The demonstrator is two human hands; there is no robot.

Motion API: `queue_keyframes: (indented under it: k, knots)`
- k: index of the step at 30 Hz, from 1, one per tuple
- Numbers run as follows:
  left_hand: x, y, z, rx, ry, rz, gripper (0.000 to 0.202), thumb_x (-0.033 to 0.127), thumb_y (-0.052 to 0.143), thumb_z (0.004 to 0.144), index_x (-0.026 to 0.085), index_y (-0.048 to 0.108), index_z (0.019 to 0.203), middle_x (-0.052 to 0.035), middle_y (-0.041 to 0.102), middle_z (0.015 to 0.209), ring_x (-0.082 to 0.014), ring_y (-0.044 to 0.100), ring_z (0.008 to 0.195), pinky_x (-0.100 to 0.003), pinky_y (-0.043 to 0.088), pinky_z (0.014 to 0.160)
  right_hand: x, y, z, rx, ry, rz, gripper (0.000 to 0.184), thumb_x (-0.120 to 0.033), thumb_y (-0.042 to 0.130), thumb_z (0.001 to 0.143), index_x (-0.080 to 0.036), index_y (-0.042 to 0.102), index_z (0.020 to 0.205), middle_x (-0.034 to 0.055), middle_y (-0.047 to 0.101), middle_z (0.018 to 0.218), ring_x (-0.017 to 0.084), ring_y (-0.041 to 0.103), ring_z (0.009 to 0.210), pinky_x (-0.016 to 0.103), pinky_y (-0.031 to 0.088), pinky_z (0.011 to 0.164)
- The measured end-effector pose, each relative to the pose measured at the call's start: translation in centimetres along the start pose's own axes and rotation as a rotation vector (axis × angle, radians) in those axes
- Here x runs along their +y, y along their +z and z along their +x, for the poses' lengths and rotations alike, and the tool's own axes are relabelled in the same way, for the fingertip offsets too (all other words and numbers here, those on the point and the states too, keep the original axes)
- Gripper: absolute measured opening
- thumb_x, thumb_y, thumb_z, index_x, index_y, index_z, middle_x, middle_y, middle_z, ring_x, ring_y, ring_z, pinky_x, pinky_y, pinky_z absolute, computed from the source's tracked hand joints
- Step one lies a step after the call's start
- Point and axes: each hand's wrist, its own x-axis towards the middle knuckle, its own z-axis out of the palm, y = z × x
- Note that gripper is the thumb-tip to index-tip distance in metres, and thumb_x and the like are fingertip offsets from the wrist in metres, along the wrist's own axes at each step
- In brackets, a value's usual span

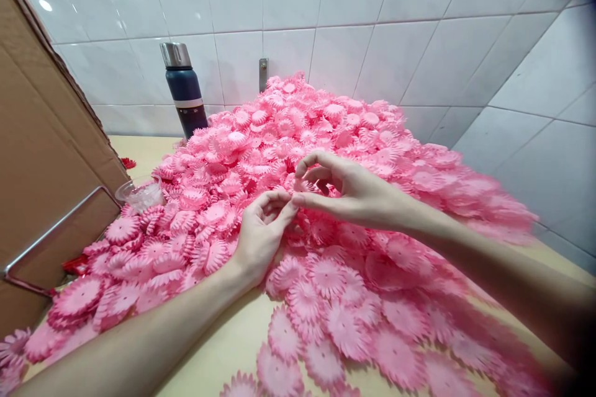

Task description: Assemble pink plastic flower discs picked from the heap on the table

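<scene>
White wall tiles (372,12) close off the back and right side of a pale yellow counter (233,347), and nearly all of its top is buried under a heap of pink flower pieces (288,130) that rises toward the back edge and thins to single layers along the near edge. From the head view, the left hand (258,239) sits at the middle of the heap with thumb and forefinger drawn together, and the right hand (354,192) meets it fingertip to fingertip, its fingers (302,164) curled into a pinch around one small pink flower piece (305,186) held just above the pile (what, if anything, the left pinch itself holds is too small to tell). To handle such a thin, crimped piece well, I would judge it best to grip by the rim with the fingertips only and lift it clear of its neighbours so that none cling to it. Near the back left corner stands a dark blue flask (185,90); a clear plastic cup (139,192) rests at the left edge beside a cardboard box (41,155).
</scene>
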Motion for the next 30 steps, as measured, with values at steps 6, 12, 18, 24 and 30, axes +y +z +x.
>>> queue_keyframes:
  k: [6, 12, 18, 24, 30]
  knots:
    - [0.1, 0.0, -0.2, -0.022, -0.022, -0.034, 0.02, 0.022, 0.073, 0.074, 0.014, 0.058, 0.084, 0.0012, 0.056, 0.078, -0.0057, 0.055, 0.061, -0.019, 0.051, 0.059, 0.1, -0.9, 0.1, 0.083, 0.046, -0.022, 0.022, -0.021, 0.062, 0.079, -0.018, 0.051, 0.097, 0.0045, 0.064, 0.083, 0.015, 0.062, 0.076, 0.026, 0.046, 0.059]
    - [0.3, 0.1, -0.2, -0.052, -0.02, -0.082, 0.023, 0.031, 0.067, 0.08, 0.015, 0.059, 0.095, -0.0026, 0.058, 0.089, -0.0093, 0.055, 0.068, -0.023, 0.051, 0.059, 0.2, -0.6, -0.3, -0.004, 0.012, -0.089, 0.019, -0.024, 0.056, 0.085, -0.019, 0.043, 0.099, -0.0012, 0.058, 0.07, 0.011, 0.054, 0.06, 0.024, 0.037, 0.05]
    - [-0.1, -0.1, -0.2, -0.083, 0.013, 0.023, 0.026, 0.032, 0.072, 0.076, 0.015, 0.056, 0.088, -0.0009, 0.059, 0.084, -0.0071, 0.055, 0.067, -0.018, 0.048, 0.061, 0.2, 0.1, -0.2, -0.033, 0.006, -0.022, 0.015, -0.021, 0.053, 0.087, -0.02, 0.039, 0.093, -0.0034, 0.053, 0.066, 0.009, 0.051, 0.058, 0.022, 0.038, 0.051]
    - [0.1, 0.0, -0.2, -0.053, 0.007, -0.012, 0.023, 0.031, 0.07, 0.078, 0.016, 0.053, 0.084, 0.0001, 0.059, 0.081, -0.0068, 0.053, 0.064, -0.019, 0.049, 0.059, 0.7, 0.7, 0.1, 0.033, 0.025, 0.024, 0.02, -0.032, 0.055, 0.088, -0.02, 0.04, 0.095, -0.0045, 0.052, 0.061, 0.009, 0.049, 0.053, 0.022, 0.036, 0.047]
    - [0.2, 0.1, 0.0, 0.033, -0.053, -0.079, 0.019, 0.026, 0.07, 0.077, 0.014, 0.054, 0.078, 0.0008, 0.056, 0.076, -0.008, 0.054, 0.062, -0.021, 0.051, 0.057, 0.3, 0.5, 0.1, 0.038, -0.032, -0.099, 0.024, -0.031, 0.057, 0.087, -0.017, 0.05, 0.104, 0.0049, 0.068, 0.082, 0.016, 0.064, 0.073, 0.03, 0.048, 0.064]
